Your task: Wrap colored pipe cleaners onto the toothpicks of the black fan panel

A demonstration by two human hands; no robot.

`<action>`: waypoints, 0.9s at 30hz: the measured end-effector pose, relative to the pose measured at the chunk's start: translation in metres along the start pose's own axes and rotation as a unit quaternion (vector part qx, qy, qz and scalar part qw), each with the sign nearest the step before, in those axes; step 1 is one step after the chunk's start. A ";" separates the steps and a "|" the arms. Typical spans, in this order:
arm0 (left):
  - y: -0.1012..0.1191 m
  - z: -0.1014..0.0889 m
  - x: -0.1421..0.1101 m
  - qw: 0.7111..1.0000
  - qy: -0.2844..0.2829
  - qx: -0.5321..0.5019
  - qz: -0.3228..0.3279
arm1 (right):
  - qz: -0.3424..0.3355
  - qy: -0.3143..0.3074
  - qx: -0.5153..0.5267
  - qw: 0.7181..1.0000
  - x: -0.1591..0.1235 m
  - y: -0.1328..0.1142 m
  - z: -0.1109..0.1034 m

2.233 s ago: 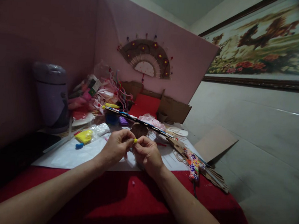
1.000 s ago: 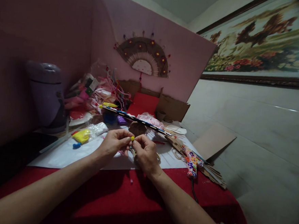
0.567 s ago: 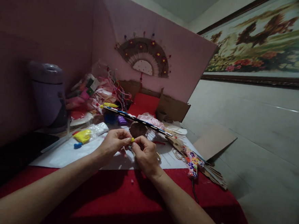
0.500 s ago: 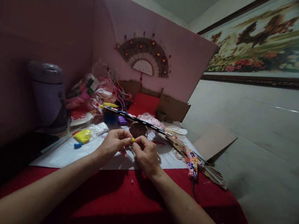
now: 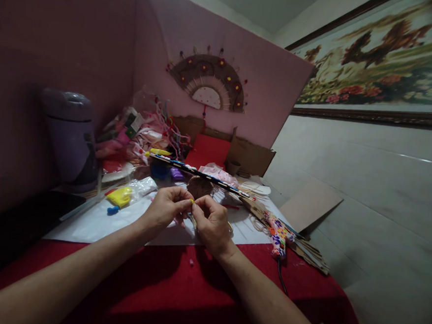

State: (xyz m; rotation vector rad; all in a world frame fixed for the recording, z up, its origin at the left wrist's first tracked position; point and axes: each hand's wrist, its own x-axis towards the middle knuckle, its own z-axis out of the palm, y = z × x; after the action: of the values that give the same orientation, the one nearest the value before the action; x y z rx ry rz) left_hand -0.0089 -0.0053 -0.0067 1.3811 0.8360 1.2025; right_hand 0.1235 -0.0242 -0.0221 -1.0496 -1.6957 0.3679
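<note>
Between the fingertips of both hands is a small yellow lump of modelling clay [image 5: 191, 201], mostly covered by the fingers. My left hand [image 5: 168, 207] pinches it from the left with thumb and forefinger. From the other side my right hand [image 5: 211, 223] grips it, fingers curled in. The hands meet above the front of a white sheet [image 5: 96, 228]. Just beyond them a dark flat piece edged with white and blue bits [image 5: 203, 175] slants across, propped on a brown round thing [image 5: 199, 185]. A curved, gold-coloured handle [image 5: 230, 227] shows partly behind my right hand.
At left lie a yellow clay packet [image 5: 119, 195] and a blue lump [image 5: 112, 210], near a purple flask [image 5: 69, 142]. A flower-patterned glue gun [image 5: 279, 235] with a cord lies right, beside cardboard strips [image 5: 309, 255]. A pink bit [image 5: 191, 262] rests on the red cloth [image 5: 148, 290].
The yellow lump shows less between my fingertips, which have closed further over it. Both arms stay almost where they were; the things on the table have not moved.
</note>
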 end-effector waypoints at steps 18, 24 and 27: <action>0.000 0.000 0.002 0.997 0.000 -0.081 -0.017 | -0.011 0.011 -0.053 0.998 -0.001 0.002 -0.001; -0.001 -0.001 0.002 0.997 0.002 -0.077 -0.012 | -0.020 0.010 -0.052 0.998 -0.001 0.000 0.000; -0.001 -0.002 0.003 0.997 0.005 -0.073 -0.011 | -0.031 0.006 -0.046 0.998 -0.001 0.000 0.000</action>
State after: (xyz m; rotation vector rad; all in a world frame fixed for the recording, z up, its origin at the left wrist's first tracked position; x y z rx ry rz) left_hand -0.0105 -0.0020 -0.0076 1.2450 0.7529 1.2291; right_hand 0.1233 -0.0250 -0.0230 -1.0618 -1.7438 0.2454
